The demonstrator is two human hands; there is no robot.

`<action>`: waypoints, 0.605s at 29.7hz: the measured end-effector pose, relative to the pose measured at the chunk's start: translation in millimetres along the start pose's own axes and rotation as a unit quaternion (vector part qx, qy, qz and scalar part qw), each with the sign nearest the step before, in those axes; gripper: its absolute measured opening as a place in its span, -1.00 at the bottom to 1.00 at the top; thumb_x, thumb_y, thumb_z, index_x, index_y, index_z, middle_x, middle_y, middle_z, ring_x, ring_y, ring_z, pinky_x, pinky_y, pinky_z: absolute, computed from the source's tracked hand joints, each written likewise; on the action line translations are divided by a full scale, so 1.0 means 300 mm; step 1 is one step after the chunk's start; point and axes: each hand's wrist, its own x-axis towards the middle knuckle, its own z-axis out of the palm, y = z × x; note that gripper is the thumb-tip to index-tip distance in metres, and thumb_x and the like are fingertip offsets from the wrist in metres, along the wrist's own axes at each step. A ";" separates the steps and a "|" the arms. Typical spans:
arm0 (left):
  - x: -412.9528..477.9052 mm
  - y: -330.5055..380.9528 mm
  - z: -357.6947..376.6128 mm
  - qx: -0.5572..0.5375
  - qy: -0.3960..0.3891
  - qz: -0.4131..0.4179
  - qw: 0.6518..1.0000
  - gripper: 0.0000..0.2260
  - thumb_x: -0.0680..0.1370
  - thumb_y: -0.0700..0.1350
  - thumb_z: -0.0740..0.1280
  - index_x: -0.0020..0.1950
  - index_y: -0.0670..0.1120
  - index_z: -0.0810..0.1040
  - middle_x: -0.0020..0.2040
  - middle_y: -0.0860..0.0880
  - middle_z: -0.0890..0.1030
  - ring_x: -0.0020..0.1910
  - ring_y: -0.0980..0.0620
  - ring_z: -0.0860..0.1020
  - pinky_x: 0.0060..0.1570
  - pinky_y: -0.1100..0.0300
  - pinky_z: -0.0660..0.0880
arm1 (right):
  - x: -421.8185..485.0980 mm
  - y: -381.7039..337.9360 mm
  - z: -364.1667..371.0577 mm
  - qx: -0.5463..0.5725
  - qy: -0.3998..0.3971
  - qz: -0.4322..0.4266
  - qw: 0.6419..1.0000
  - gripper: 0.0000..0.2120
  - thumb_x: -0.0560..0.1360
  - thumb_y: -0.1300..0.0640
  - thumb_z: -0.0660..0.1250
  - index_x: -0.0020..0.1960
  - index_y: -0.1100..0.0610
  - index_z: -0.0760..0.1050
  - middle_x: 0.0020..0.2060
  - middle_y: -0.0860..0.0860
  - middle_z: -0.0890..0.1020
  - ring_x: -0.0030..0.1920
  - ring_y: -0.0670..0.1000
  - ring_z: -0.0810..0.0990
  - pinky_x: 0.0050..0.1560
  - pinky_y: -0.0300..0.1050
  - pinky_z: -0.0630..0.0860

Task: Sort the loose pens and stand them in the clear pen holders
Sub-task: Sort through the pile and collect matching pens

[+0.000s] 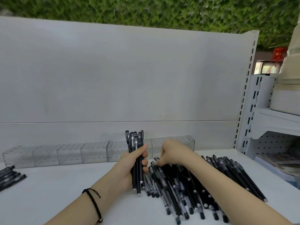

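1. Where the white shelf (56,192) meets its back wall, a row of clear pen holders (69,154) stands side by side, each one touching the next.
2. The holders are see-through boxes with a grid of holes on top, and no pen stands in any of them yet.
3. I count at least six holders. The hands and the bundle cover part of the row, so I cannot tell the exact number.
4. The left hand (129,166) grips a bundle of black pens (135,140) upright, caps up, in front of the holders. Its fingers are curled around the bundle, which has about six pens.
5. The right hand (173,151) is on the far end of the big pile of pens (178,184), with its fingers bent down onto one pen. I cannot tell if it pinches the pen or only touches it.
6. The big pile lies flat on the shelf, just right of the left hand. The pens there cross each other and are too many to count.
7. A small group of pens (9,177), about five, lies at the left edge, well apart from the pile.
8. One black cord bracelet (94,202) is around the left wrist.
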 end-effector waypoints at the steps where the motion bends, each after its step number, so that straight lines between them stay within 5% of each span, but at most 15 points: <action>1: -0.003 0.000 0.001 0.000 0.001 0.000 1.000 -0.75 0.48 -0.07 0.44 -0.25 -0.14 0.43 -0.46 0.00 0.40 -0.55 0.09 0.37 -0.58 0.26 0.39 | -0.001 -0.006 -0.003 -0.026 -0.010 0.000 1.000 -0.70 0.39 -0.01 0.46 -0.20 0.24 0.54 -0.33 0.02 0.55 -0.23 0.05 0.53 -0.17 -0.12 0.49; 4: -0.006 0.001 0.002 -0.008 0.004 0.003 1.000 -0.76 0.47 -0.09 0.44 -0.26 -0.14 0.43 -0.43 -0.01 0.40 -0.56 0.09 0.38 -0.59 0.26 0.39 | -0.002 -0.014 -0.003 -0.049 -0.029 0.001 0.998 -0.65 0.39 -0.04 0.46 -0.32 0.13 0.37 -0.39 0.00 0.47 -0.24 0.07 0.50 -0.21 -0.15 0.41; 11: -0.008 0.000 0.004 -0.034 0.005 -0.009 0.999 -0.82 0.43 -0.12 0.44 -0.15 -0.15 0.47 -0.41 -0.03 0.43 -0.54 0.07 0.40 -0.59 0.27 0.39 | 0.001 0.038 -0.009 0.145 -0.022 0.000 0.989 -0.72 0.36 0.02 0.52 -0.30 0.12 0.46 -0.47 -0.04 0.43 -0.40 -0.03 0.42 -0.36 -0.20 0.30; 14: -0.008 -0.001 0.011 -0.058 0.021 -0.015 0.998 -0.86 0.42 -0.14 0.42 -0.13 -0.17 0.52 -0.40 -0.06 0.48 -0.50 0.05 0.48 -0.55 0.27 0.47 | -0.011 0.052 -0.032 0.276 0.007 -0.016 0.961 -0.64 0.37 0.05 0.54 -0.40 0.10 0.40 -0.58 -0.08 0.34 -0.57 -0.07 0.30 -0.51 -0.28 0.24; 18: -0.011 0.000 0.022 -0.081 0.051 -0.020 0.995 -0.87 0.56 -0.17 0.35 -0.15 -0.21 0.54 -0.30 -0.16 0.64 -0.32 -0.05 0.65 -0.30 0.16 0.62 | -0.024 0.048 -0.056 0.447 0.011 -0.067 0.892 -0.72 0.41 0.12 0.51 -0.41 0.09 0.49 -0.57 -0.07 0.36 -0.52 -0.05 0.33 -0.52 -0.25 0.32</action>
